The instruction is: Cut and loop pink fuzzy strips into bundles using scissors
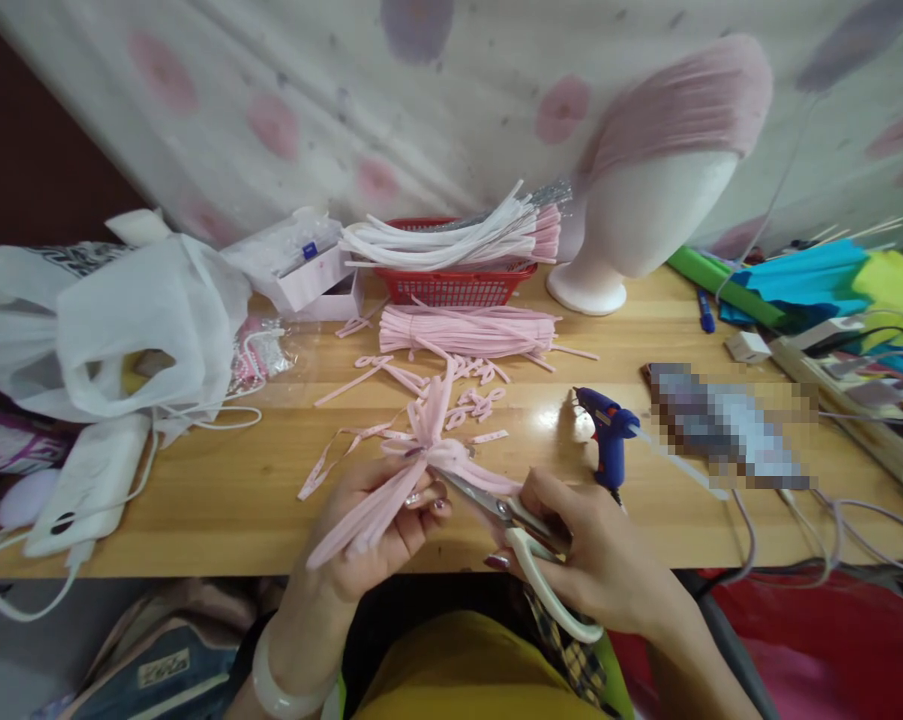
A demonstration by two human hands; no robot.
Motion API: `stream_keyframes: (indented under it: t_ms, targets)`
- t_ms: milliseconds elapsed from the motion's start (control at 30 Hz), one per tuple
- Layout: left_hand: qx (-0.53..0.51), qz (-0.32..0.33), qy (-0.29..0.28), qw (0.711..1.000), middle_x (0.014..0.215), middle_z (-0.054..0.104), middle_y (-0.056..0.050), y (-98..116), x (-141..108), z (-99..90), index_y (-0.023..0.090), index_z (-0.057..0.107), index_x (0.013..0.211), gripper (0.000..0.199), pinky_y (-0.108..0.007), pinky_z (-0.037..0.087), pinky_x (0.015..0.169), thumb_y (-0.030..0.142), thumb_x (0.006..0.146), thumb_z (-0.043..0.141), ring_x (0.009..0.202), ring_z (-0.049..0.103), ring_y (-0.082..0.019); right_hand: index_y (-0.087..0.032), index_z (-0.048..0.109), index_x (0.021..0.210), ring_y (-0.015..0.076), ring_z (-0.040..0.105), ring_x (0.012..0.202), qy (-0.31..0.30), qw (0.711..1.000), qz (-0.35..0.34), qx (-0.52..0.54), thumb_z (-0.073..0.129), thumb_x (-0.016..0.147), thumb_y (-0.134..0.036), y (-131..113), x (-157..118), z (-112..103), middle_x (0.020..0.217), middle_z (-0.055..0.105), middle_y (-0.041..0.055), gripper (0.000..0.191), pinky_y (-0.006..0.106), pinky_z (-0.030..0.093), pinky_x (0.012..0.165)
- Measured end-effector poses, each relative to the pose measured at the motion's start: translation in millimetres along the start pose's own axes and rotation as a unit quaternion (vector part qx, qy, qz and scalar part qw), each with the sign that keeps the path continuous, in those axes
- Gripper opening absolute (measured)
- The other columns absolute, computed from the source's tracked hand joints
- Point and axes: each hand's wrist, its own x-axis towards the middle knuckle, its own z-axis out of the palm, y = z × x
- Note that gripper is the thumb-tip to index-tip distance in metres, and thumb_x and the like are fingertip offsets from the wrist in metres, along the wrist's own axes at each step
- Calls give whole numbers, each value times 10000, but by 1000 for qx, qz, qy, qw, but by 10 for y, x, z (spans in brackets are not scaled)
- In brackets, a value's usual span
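Near the table's front edge, my left hand (380,525) is closed round a pink pipe-cleaner bundle (432,425), whose loops and strands fan out above and below the fingers. White-handled scissors (545,580) are in my right hand (590,545), their blades pointing left against the middle of the bundle. The blade tips are partly hidden by the pink strands. Behind the bundle lie small twisted pink pieces (477,405) and a thin pink measuring tape (320,475). A thick bunch of pink pipe cleaners (466,332) lies farther back.
A red basket (451,290) holds white and pink stems. Beside it stands a white foam head (661,215) with a pink cap. A blue glue gun (610,435), a pixelated object (728,425) and cables are at right; plastic bags (151,330) and a power bank (91,480) at left.
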Motion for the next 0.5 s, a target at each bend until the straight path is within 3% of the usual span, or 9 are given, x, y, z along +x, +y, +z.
stream_keyframes:
  t_ms: [167, 367, 500]
  targets:
    - [-8, -17, -2, 1000, 473, 512, 0, 5, 33, -8, 123, 583, 588, 408, -218, 555, 494, -11, 918, 384, 421, 549, -84, -258, 400, 739, 118, 344, 502, -18, 999, 27, 14, 740, 869, -452, 64, -15, -9, 590, 393, -93, 412, 254, 223, 490]
    - [-2, -38, 7, 999, 460, 494, 17, 4, 64, 37, 150, 525, 554, 414, -191, 523, 478, 32, 946, 459, 405, 537, -75, -250, 440, 737, 131, 354, 551, -37, 997, 34, 55, 747, 856, -439, 152, -22, -14, 620, 421, -81, 379, 271, 256, 519]
    - [11, -50, 10, 999, 449, 476, 18, 7, 94, 78, 146, 536, 556, 449, -189, 515, 475, 46, 976, 412, 396, 517, -73, -249, 449, 733, 142, 391, 576, -49, 994, 60, 78, 761, 813, -452, 166, 0, -37, 647, 458, -66, 381, 277, 302, 537]
